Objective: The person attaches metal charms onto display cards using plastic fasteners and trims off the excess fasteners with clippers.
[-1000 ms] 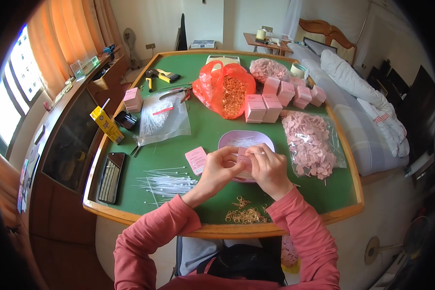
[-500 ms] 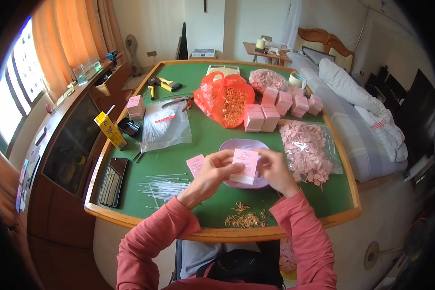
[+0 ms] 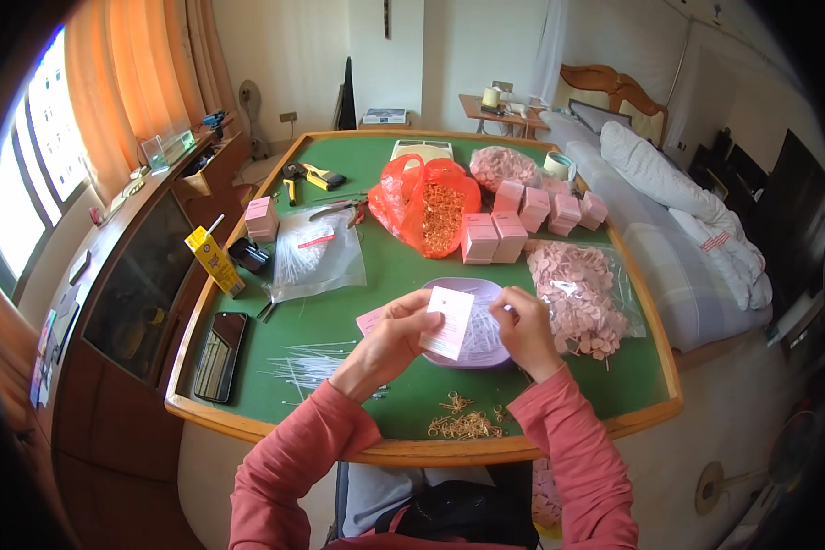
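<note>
My left hand (image 3: 396, 332) pinches a pink-and-white card (image 3: 448, 323) between thumb and fingers, tilted above a lilac bowl (image 3: 472, 363). Inside the bowl lie thin white plastic strips (image 3: 486, 332). At the bowl's right side my right hand (image 3: 528, 330) is closed, thumb against curled fingers; whatever they pinch is too small to make out. Another pink card (image 3: 369, 319) lies partly hidden behind my left hand. Loose white plastic ties (image 3: 310, 365) are spread left of my left wrist. Gold metal clasps (image 3: 465, 425) form a small heap near the front edge.
Pink card stacks (image 3: 495, 236) stand beyond the bowl, beside a red bag of gold pieces (image 3: 442, 215). A clear bag of pink pieces (image 3: 577, 298) lies right. A phone (image 3: 220, 356), a yellow drink carton (image 3: 214, 261), a bag of ties (image 3: 316, 252) and pliers (image 3: 344, 209) are left.
The card has been turned and now sits in my left hand alone. My right hand has come away from it to the right and closed, leaving more of the bowl visible.
</note>
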Demonstrator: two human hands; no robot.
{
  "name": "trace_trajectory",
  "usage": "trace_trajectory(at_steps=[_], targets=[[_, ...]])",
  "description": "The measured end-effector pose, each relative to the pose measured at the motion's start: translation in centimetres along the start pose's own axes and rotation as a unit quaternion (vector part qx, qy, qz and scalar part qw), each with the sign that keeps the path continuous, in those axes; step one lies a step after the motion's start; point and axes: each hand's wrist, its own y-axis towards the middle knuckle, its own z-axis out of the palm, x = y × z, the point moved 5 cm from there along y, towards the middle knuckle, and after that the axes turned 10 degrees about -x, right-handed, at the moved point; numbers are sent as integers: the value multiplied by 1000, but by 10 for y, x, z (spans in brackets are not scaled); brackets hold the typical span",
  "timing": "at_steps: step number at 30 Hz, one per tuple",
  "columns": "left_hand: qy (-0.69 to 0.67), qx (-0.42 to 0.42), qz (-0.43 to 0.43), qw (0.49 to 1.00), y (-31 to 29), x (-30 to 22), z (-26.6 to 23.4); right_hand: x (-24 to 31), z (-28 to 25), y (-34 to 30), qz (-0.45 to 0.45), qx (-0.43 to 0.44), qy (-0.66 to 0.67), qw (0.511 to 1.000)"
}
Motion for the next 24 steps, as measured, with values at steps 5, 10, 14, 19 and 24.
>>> trace_trajectory(at_steps=[5,10,14,19,24], targets=[[51,-8,-20,998,0,1,-11,14,-12,8,-46,68,-52,995],[179,38,-24,983,-3,-4,-7,17,-5,9,56,205,246,946],[248,60,-43,966,-3,-1,-7,24,21,-11,155,295,249,909],[351,23,39,935,0,-11,2,15,30,-23,324,281,376,821],[508,-69,364,777,-7,-24,7,20,25,-21,328,223,401,826]])
